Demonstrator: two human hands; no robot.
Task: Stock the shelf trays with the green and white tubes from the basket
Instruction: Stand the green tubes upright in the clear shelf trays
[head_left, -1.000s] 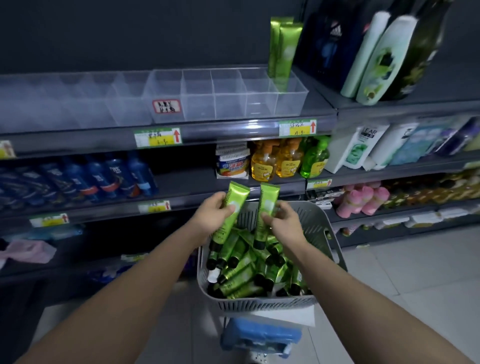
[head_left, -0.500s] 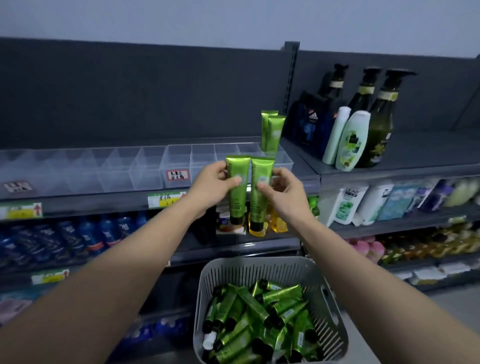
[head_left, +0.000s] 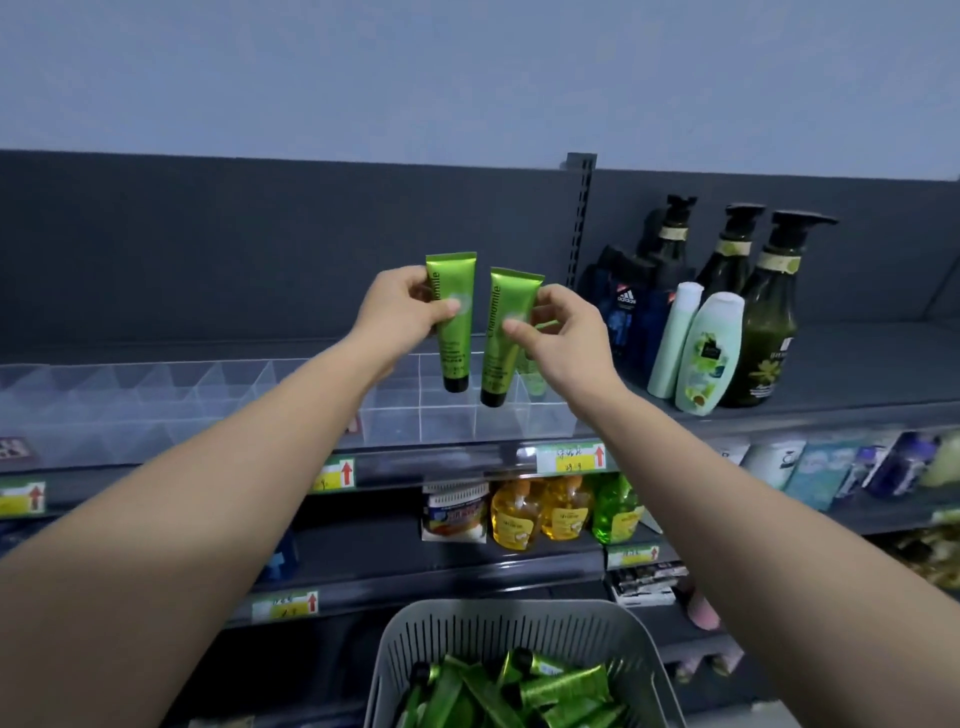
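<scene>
A person is stocking a shop shelf, seen from their own head height. The left hand (head_left: 400, 312) is pinching a green tube (head_left: 453, 332) between thumb and fingers, cap pointing down. The right hand (head_left: 566, 332) is pinching a second green tube (head_left: 504, 343) in the same kind of grip, just to the right of the first. The two tubes are close together but not touching. Both are hanging in the air above the clear divided trays (head_left: 441, 415) on the top shelf (head_left: 857, 364), over the compartments towards the right end. The step in hand looks like the carry to the trays. The next move probably calls for lowering each tube, cap first, into its own free compartment and then letting go. Low in the view, the grey basket (head_left: 415, 639) is holding a pile of loose tubes (head_left: 519, 691), so much stocking seems to remain. The picture's lower edge is cutting the basket off. A sliver of green (head_left: 532, 371) is showing behind the right tube, perhaps stock already in a tray, but the hand is hiding most of it. The tray dividers are faint and hard to count, and no white tube is visible. Dark pump bottles (head_left: 769, 312) are standing to the right.
</scene>
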